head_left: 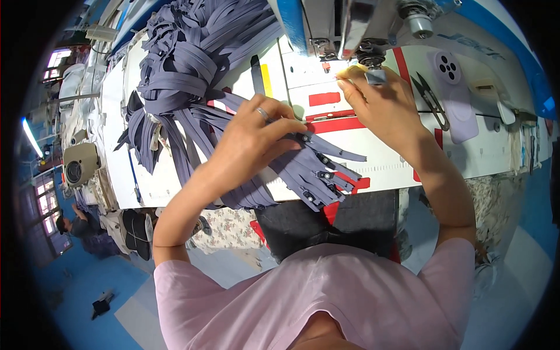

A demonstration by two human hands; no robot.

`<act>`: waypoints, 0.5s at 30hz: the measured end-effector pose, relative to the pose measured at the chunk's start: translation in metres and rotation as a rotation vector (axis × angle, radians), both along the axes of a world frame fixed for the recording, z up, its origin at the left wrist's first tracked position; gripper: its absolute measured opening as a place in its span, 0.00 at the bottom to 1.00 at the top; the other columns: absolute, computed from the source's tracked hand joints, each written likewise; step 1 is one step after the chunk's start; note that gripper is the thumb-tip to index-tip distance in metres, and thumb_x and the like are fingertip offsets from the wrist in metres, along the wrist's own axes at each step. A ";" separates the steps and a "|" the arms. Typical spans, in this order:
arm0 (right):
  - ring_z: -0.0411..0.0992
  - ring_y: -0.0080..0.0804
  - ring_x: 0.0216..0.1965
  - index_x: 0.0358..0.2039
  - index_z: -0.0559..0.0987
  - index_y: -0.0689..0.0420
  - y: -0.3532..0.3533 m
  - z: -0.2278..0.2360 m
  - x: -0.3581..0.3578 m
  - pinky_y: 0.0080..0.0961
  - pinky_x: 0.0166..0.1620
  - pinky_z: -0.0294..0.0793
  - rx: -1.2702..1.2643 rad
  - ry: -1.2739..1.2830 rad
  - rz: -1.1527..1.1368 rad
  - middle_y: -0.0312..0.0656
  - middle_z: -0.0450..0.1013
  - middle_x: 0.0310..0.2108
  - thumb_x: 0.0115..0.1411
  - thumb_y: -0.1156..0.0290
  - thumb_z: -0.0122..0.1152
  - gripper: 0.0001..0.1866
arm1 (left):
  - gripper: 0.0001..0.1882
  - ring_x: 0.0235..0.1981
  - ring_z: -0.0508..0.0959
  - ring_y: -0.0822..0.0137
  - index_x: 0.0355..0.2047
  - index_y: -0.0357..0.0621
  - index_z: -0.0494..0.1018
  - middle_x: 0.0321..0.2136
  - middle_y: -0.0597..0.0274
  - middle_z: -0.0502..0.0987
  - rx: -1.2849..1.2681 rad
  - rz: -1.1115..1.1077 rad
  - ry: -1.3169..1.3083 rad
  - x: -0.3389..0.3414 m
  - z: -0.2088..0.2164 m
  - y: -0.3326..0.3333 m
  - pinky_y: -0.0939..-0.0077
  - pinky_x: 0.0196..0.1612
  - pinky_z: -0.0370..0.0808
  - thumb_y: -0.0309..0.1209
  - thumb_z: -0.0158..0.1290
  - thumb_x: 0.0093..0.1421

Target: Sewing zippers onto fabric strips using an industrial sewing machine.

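Head view: bundle of grey-blue fabric zipper strips with dark metal sliders (309,169) lies at frame centre on a white worktop with red tape patches (388,149), its slider ends fanned toward lower right and reaching the front edge. Larger tangled heap of matching grey-blue strips (181,64) fills the upper left; several strips run from it down under the left hand.

Left hand (254,131), silver ring (263,114) on one finger, is over the bundle just left of centre. Fingers curled, thumb below the index; can't tell if they pinch a strip, contact is hidden.

Right hand (385,102) is upper right of centre, beneath the metal head of a blue-and-silver sewing machine (373,29). Thumb and index tips close together near the machine's foot area; can't tell if anything sits between them. Remaining fingers bent, partly behind the machine parts.

Right of that hand: black metal thread snips (430,100) lying at a slant, then a lilac rectangular phone with a round black camera patch (458,111). Between heap and machine: a yellow flat strip (266,80) beside a black flat strip (256,76).

Pink short-sleeved shirt (326,291) on the wearer, bottom centre. Another person (87,230) far left, small in frame.
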State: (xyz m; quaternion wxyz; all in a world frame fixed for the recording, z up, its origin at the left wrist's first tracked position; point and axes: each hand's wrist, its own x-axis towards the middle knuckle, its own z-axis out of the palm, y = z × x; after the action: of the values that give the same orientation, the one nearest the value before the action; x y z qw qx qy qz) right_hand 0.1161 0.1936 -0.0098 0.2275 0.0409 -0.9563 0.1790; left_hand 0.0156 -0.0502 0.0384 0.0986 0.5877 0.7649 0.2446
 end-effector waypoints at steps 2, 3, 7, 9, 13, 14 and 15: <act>0.75 0.51 0.34 0.34 0.77 0.61 -0.002 0.002 0.000 0.43 0.40 0.76 -0.002 -0.049 -0.015 0.50 0.75 0.33 0.63 0.69 0.60 0.08 | 0.13 0.43 0.74 0.59 0.39 0.43 0.79 0.40 0.60 0.75 -0.022 0.062 -0.079 0.002 -0.013 0.002 0.69 0.45 0.73 0.21 0.65 0.52; 0.75 0.51 0.34 0.37 0.78 0.60 -0.002 0.002 0.000 0.44 0.41 0.76 -0.024 -0.084 -0.027 0.50 0.75 0.34 0.62 0.69 0.60 0.08 | 0.13 0.43 0.74 0.59 0.39 0.43 0.79 0.40 0.60 0.75 -0.019 0.058 -0.075 0.001 -0.015 0.005 0.69 0.45 0.73 0.21 0.65 0.52; 0.75 0.50 0.36 0.42 0.79 0.57 0.000 0.000 0.000 0.44 0.40 0.76 -0.236 -0.085 -0.063 0.48 0.76 0.37 0.60 0.69 0.60 0.10 | 0.11 0.41 0.74 0.53 0.38 0.43 0.78 0.36 0.57 0.75 0.104 0.176 -0.254 -0.015 -0.022 0.023 0.62 0.45 0.71 0.24 0.64 0.54; 0.75 0.48 0.36 0.42 0.79 0.56 0.002 -0.001 -0.001 0.43 0.40 0.75 -0.218 -0.016 -0.071 0.46 0.75 0.35 0.60 0.70 0.60 0.10 | 0.10 0.41 0.75 0.52 0.37 0.42 0.78 0.35 0.57 0.76 0.129 0.254 -0.018 -0.023 -0.023 0.032 0.62 0.45 0.71 0.26 0.63 0.55; 0.73 0.46 0.36 0.40 0.79 0.59 0.000 0.001 -0.002 0.41 0.41 0.75 -0.361 -0.036 -0.048 0.45 0.71 0.34 0.58 0.71 0.61 0.10 | 0.10 0.41 0.76 0.53 0.37 0.42 0.78 0.35 0.56 0.76 0.095 0.172 0.093 -0.026 -0.021 0.044 0.60 0.43 0.70 0.25 0.62 0.54; 0.73 0.47 0.36 0.39 0.79 0.60 -0.001 -0.005 -0.003 0.42 0.41 0.74 -0.267 0.020 -0.013 0.46 0.71 0.34 0.58 0.71 0.62 0.09 | 0.10 0.41 0.75 0.52 0.38 0.42 0.79 0.34 0.55 0.76 0.091 0.167 0.109 -0.024 -0.017 0.047 0.60 0.42 0.70 0.23 0.60 0.54; 0.72 0.47 0.35 0.37 0.79 0.61 0.000 -0.007 -0.004 0.42 0.40 0.74 -0.172 0.075 0.023 0.47 0.71 0.35 0.57 0.72 0.62 0.09 | 0.10 0.41 0.75 0.52 0.38 0.42 0.79 0.34 0.55 0.76 0.097 0.165 0.111 -0.023 -0.017 0.048 0.60 0.42 0.70 0.23 0.60 0.54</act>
State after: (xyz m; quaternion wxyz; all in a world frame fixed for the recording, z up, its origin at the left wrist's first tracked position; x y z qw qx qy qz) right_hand 0.1117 0.1937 -0.0166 0.2639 0.0389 -0.9277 0.2614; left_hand -0.0074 -0.0022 0.0212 0.0072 0.5392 0.8024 0.2558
